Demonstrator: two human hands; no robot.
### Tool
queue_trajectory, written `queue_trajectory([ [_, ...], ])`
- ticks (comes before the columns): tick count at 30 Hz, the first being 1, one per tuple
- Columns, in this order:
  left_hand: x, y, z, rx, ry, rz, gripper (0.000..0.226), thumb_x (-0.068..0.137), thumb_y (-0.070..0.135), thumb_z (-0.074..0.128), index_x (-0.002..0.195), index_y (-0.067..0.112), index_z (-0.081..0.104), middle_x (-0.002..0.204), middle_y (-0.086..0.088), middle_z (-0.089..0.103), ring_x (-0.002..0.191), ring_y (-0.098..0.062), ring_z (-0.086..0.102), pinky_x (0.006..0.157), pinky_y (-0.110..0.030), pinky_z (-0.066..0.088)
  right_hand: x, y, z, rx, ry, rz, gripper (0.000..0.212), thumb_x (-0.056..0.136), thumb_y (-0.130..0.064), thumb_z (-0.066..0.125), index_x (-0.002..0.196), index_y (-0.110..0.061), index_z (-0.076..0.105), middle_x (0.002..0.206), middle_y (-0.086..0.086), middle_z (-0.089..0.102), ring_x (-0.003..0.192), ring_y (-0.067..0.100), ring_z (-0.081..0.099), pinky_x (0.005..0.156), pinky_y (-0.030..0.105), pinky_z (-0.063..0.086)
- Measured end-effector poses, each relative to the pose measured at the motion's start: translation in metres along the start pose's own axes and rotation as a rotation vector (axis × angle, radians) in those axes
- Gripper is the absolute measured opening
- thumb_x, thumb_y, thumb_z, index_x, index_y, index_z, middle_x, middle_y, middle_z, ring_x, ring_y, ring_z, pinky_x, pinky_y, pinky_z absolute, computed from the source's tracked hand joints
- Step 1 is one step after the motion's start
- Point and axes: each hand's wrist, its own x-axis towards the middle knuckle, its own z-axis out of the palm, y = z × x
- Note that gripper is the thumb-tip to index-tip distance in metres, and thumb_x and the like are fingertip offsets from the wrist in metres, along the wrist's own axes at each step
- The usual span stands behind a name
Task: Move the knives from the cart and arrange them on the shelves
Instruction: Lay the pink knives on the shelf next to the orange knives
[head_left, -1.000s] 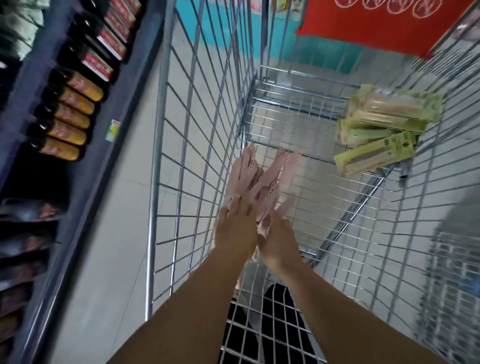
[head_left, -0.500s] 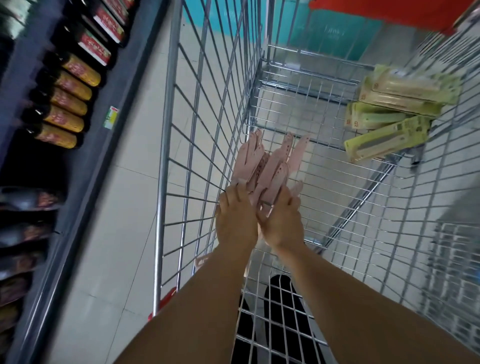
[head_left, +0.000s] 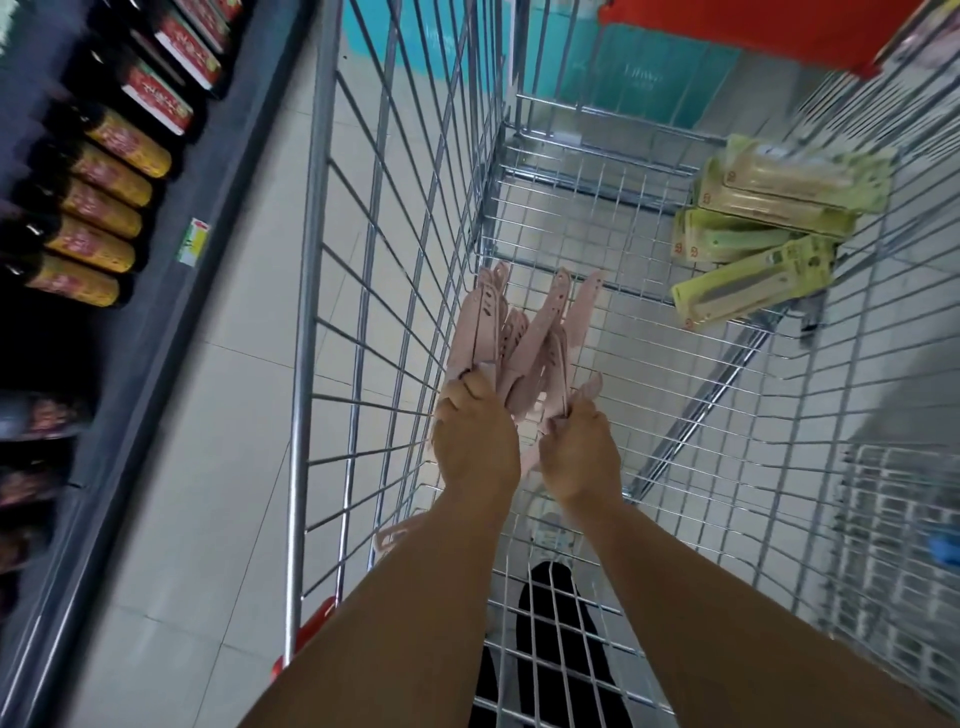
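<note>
Both my arms reach down into a wire cart (head_left: 306, 332). A fanned bunch of pink knives (head_left: 524, 332) sits between my hands, tips pointing away from me. My left hand (head_left: 475, 441) is closed on the left part of the bunch, and my right hand (head_left: 582, 452) is closed on the right part. Several knives in green and yellow packs (head_left: 763, 244) lie piled in the cart's far right corner. One more pink handle (head_left: 392, 535) pokes out below my left forearm.
On the left runs a dark shelf (head_left: 208, 171) with rows of bottles (head_left: 104, 208) and a price tag (head_left: 193, 241) on its edge. Pale floor tiles lie between shelf and cart. A red sign (head_left: 753, 31) hangs beyond the cart. Wire racks (head_left: 904, 561) stand at the right.
Both hands have closed tighter around the pink knives and gathered them into a bunch. The view has tilted, so the cart and packs sit slightly lower in frame.
</note>
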Motion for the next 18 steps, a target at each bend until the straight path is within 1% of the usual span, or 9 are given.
queue_trajectory([
  [3,0.004,0.002,-0.003,0.034,-0.021,0.021,0.038,0.096,0.014,0.045,0.128,-0.002,0.032,0.128,-0.02,0.045,0.113,-0.031,0.053,0.084,-0.035,0.05,0.004,0.0,-0.005,-0.042,-0.046,0.031,0.036,0.095,-0.015,0.044,0.131,-0.01,0.044,0.108,0.015,0.056,0.095,0.032,0.06,0.074,0.033,0.046],
  [6,0.006,0.003,-0.006,0.044,-0.066,0.007,0.038,0.096,0.019,0.051,0.123,0.0,0.033,0.125,-0.02,0.05,0.113,-0.033,0.054,0.084,-0.037,0.051,0.003,0.001,-0.013,-0.058,-0.082,0.031,0.04,0.097,-0.012,0.04,0.137,-0.011,0.04,0.109,0.014,0.057,0.093,0.029,0.06,0.076,0.034,0.047],
  [8,0.005,0.003,-0.006,0.019,-0.101,-0.015,0.042,0.095,0.021,0.055,0.123,0.001,0.031,0.125,-0.019,0.051,0.112,-0.033,0.055,0.084,-0.037,0.052,0.001,0.001,-0.018,-0.053,-0.118,0.019,0.05,0.099,-0.011,0.038,0.147,-0.012,0.025,0.103,0.011,0.063,0.087,0.026,0.06,0.072,0.032,0.044],
  [11,-0.002,0.003,-0.008,-0.091,-0.128,-0.051,0.056,0.094,0.02,0.056,0.135,0.001,0.022,0.131,-0.018,0.044,0.112,-0.033,0.057,0.082,-0.037,0.052,-0.004,-0.003,-0.028,-0.018,-0.159,0.029,0.058,0.101,-0.014,0.036,0.152,-0.016,0.009,0.092,0.008,0.064,0.078,0.026,0.061,0.068,0.03,0.04],
  [13,-0.009,0.004,-0.01,-0.176,-0.138,-0.039,0.061,0.093,0.01,0.056,0.14,0.0,0.017,0.134,-0.016,0.041,0.112,-0.031,0.058,0.079,-0.034,0.05,-0.008,-0.006,-0.035,0.012,-0.172,0.017,0.056,0.101,-0.016,0.036,0.152,-0.012,0.011,0.099,0.007,0.064,0.077,0.024,0.059,0.067,0.029,0.04],
  [15,-0.018,0.005,-0.015,-0.212,-0.13,-0.046,0.062,0.091,0.002,0.053,0.14,0.0,0.016,0.135,-0.016,0.038,0.111,-0.03,0.058,0.076,-0.031,0.047,-0.012,-0.01,-0.041,-0.009,-0.181,-0.038,0.052,0.101,-0.015,0.039,0.148,-0.004,0.019,0.122,0.01,0.061,0.076,0.024,0.058,0.063,0.025,0.036],
  [16,-0.022,0.006,-0.017,-0.203,-0.133,-0.046,0.061,0.091,0.001,0.053,0.14,0.001,0.016,0.135,-0.016,0.038,0.112,-0.029,0.057,0.076,-0.029,0.047,-0.015,-0.011,-0.044,-0.021,-0.183,-0.057,0.05,0.101,-0.015,0.04,0.146,0.0,0.022,0.126,0.009,0.059,0.071,0.021,0.056,0.058,0.024,0.033],
  [17,-0.026,0.006,-0.017,-0.18,-0.149,-0.055,0.06,0.091,0.001,0.052,0.14,0.0,0.017,0.135,-0.016,0.037,0.113,-0.028,0.056,0.077,-0.027,0.047,-0.017,-0.011,-0.047,-0.009,-0.179,-0.051,0.048,0.101,-0.014,0.039,0.144,0.001,0.025,0.116,0.006,0.062,0.064,0.017,0.054,0.053,0.025,0.03],
  [18,-0.031,0.004,-0.019,-0.185,-0.158,-0.076,0.057,0.091,0.003,0.052,0.139,0.0,0.02,0.133,-0.017,0.038,0.112,-0.029,0.054,0.076,-0.025,0.045,-0.02,-0.013,-0.05,0.016,-0.175,-0.032,0.044,0.101,-0.014,0.038,0.141,0.001,0.028,0.099,0.002,0.062,0.059,0.012,0.05,0.049,0.025,0.029],
])
